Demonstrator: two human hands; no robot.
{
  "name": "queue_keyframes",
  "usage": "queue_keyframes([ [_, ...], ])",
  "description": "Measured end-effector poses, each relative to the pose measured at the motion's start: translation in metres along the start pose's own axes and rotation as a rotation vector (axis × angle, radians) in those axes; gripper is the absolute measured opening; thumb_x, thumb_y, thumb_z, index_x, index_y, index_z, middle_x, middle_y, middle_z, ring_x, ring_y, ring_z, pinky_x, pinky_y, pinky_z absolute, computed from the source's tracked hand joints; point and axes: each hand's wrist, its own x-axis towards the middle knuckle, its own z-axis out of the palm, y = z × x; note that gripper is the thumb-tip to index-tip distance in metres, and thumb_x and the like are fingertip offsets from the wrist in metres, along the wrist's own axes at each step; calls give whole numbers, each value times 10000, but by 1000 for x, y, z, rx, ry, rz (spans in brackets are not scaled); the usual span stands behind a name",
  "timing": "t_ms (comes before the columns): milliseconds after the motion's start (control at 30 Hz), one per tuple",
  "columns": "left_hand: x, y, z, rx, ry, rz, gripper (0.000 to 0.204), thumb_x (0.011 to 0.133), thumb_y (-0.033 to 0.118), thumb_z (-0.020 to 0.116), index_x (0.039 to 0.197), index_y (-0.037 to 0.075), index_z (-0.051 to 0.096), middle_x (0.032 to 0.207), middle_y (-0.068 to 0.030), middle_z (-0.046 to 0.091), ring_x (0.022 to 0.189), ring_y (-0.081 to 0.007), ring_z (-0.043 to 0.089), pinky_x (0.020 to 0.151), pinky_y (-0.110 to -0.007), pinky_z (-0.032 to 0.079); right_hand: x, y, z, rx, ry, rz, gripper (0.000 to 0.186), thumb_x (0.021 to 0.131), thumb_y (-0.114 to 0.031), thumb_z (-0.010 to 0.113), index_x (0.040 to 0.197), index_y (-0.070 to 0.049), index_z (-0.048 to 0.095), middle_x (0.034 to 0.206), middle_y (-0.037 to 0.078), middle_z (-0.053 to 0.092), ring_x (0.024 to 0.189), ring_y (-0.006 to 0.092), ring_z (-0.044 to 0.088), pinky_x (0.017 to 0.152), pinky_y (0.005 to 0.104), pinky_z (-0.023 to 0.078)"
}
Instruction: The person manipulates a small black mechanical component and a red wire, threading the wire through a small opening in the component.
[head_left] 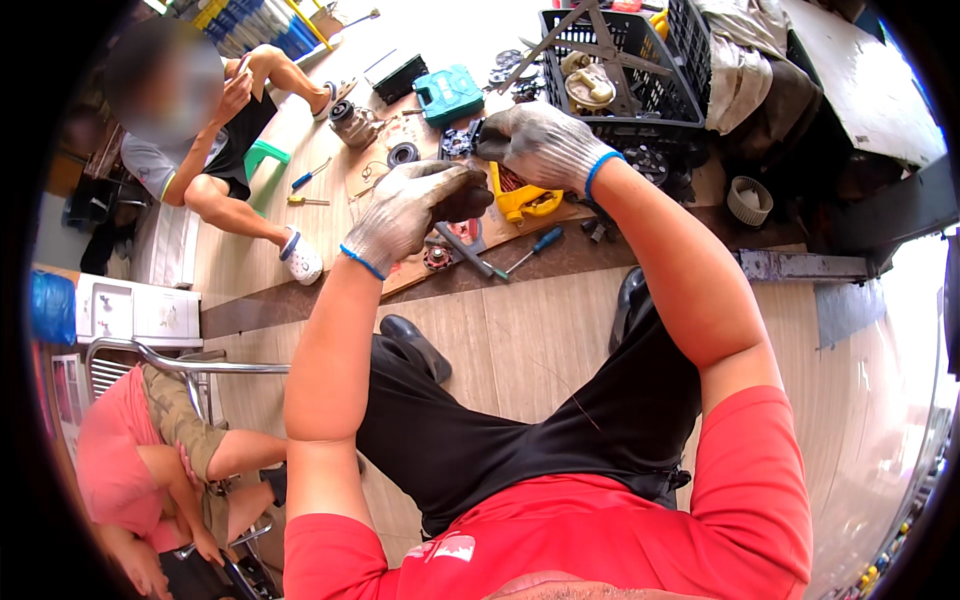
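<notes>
Both my hands wear grey-white knit gloves with blue cuffs and dirt-darkened fingers, raised over parts on the floor. My left hand (405,212) is closed, its fingers curled and pressed together; what they hold, if anything, is hidden. Slightly farther off and to the right, my right hand (545,148) is closed too, fingertips bent down and their grip out of sight. Between and below them lies a yellow tool housing (527,203). A small round part with red and metal (437,258) sits under my left wrist, beside a dark bar-shaped tool (465,250). Nearby lies a blue-handled screwdriver (546,240).
A teal case (447,93), a black ring (402,153) and a cylindrical metal part (352,122) lie beyond. A black crate (655,128) holds metal parts at the far right. One person sits at the far left (180,150), another at the lower left (120,450).
</notes>
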Motion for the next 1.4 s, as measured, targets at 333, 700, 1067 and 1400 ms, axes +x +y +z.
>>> queue_keyframes([
  [333, 23, -26, -21, -173, 110, 188, 308, 1058, 219, 610, 1231, -28, 666, 1125, -147, 737, 987, -225, 744, 861, -350, 621, -14, -28, 17, 332, 204, -174, 294, 965, -339, 642, 1073, -85, 744, 972, 220, 735, 907, 420, 709, 825, 480, 563],
  [700, 25, -15, -20, -843, -14, 253, 349, 1105, 265, 500, 1266, -14, 635, 1204, -196, 710, 1145, -347, 688, 1048, -511, 552, -28, -21, 68, 370, 142, -236, 278, 975, -297, 638, 1137, -99, 747, 1057, 194, 735, 946, 388, 697, 796, 433, 553],
  [1067, 17, -7, -21, -724, -344, 205, 386, 1103, 278, 500, 1256, -48, 638, 1141, -178, 722, 1091, -349, 704, 1000, -500, 562, -16, -2, 28, 386, -154, -100, 278, 966, -318, 699, 1150, -113, 733, 954, 199, 741, 868, 351, 726, 786, 430, 561],
  [1400, 7, -6, -6, -58, -175, -46, 384, 1063, 212, 582, 1300, -87, 629, 1207, -189, 725, 1099, -285, 729, 963, -369, 591, -9, 18, 1, 51, 8, -57, 306, 983, -341, 686, 1161, -98, 737, 990, 202, 739, 875, 379, 723, 762, 431, 580],
])
